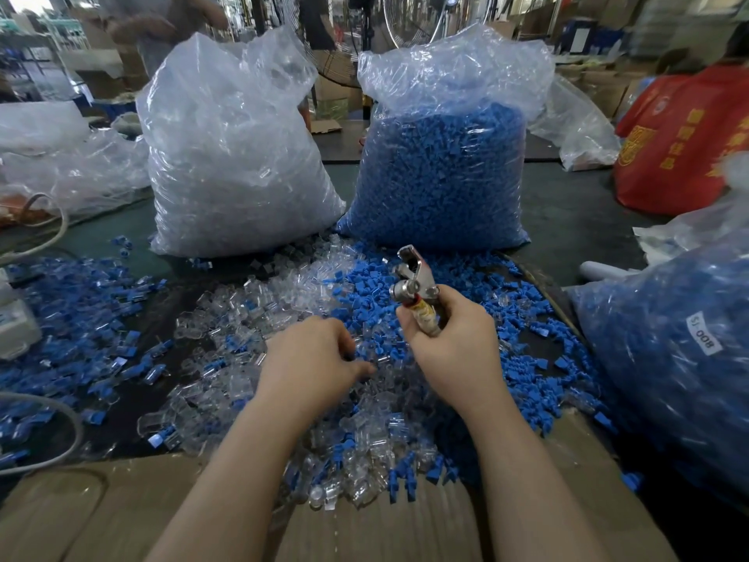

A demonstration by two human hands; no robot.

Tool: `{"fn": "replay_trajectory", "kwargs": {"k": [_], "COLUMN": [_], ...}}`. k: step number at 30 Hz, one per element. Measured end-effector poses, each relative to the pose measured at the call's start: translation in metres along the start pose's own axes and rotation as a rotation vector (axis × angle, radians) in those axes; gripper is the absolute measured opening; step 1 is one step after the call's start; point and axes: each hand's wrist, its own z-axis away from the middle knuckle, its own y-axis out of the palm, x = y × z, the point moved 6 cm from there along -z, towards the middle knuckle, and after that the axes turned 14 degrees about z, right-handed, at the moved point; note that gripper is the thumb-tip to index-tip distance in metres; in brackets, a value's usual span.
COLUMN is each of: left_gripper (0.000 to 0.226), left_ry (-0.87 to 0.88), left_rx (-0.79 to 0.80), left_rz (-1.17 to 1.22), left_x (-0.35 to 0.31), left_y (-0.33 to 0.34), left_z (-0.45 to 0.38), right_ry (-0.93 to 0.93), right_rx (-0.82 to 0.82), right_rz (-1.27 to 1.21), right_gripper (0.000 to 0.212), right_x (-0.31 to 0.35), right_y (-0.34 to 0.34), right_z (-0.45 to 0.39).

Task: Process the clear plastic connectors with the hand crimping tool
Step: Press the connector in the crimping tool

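On the table, head view: loose pile of clear plastic connectors mixed with blue pieces. Left hand, palm down on the pile, fingers curled among the connectors; whether it holds one cannot be told. Right hand grips the hand crimping tool, head raised above the pile. Behind: bag of clear parts, bag of blue parts.

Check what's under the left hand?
The left hand rests, fingers curled down, on a mixed pile of clear connectors and blue pieces. Whatever it grips is covered.
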Motion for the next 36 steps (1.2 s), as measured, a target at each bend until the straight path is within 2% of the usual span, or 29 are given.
{"fn": "replay_trajectory", "kwargs": {"k": [2, 4, 8, 10, 14, 17, 26, 32, 36], "left_gripper": [0.022, 0.019, 0.008, 0.009, 0.027, 0.037, 0.030, 0.020, 0.017], "left_ry": [0.044, 0.045, -0.005, -0.040, -0.087, -0.106, -0.053, 0.052, 0.088], "left_rx": [-0.005, -0.006, -0.038, 0.007, 0.076, 0.129, 0.147, 0.017, -0.009], "left_rz": [-0.039, 0.061, 0.536, 0.806, 1.258, 1.430, 1.462, 1.112, 1.055], "left_x": [-0.003, -0.001, 0.002, 0.000, -0.004, -0.004, -0.002, -0.007, -0.010], "left_y": [0.002, 0.003, -0.003, -0.003, -0.005, -0.003, -0.006, -0.012, -0.014], "left_z": [0.001, 0.000, -0.001, 0.001, 0.003, 0.002, 0.002, 0.004, 0.005], "right_ry": [-0.002, -0.002, 0.005, 0.013, 0.006, 0.003, -0.001, 0.012, 0.020], "right_rx": [-0.002, 0.002, 0.006, 0.008, -0.001, -0.005, 0.020, 0.040, 0.039], "right_rz": [0.001, -0.008, -0.019, -0.043, -0.082, -0.090, -0.210, -0.217, -0.225], "right_gripper": [0.015, 0.014, 0.014, 0.015, 0.014, 0.012, 0.014, 0.013, 0.012], "right_x": [0.000, 0.000, 0.000, 0.000, 0.001, 0.001, 0.007, 0.008, 0.007], "right_y": [0.000, 0.000, 0.001, 0.001, 0.000, 0.000, 0.000, 0.001, 0.001], "right_z": [0.000, 0.000, 0.001, 0.001, 0.000, 0.000, 0.000, 0.001, 0.001]}}
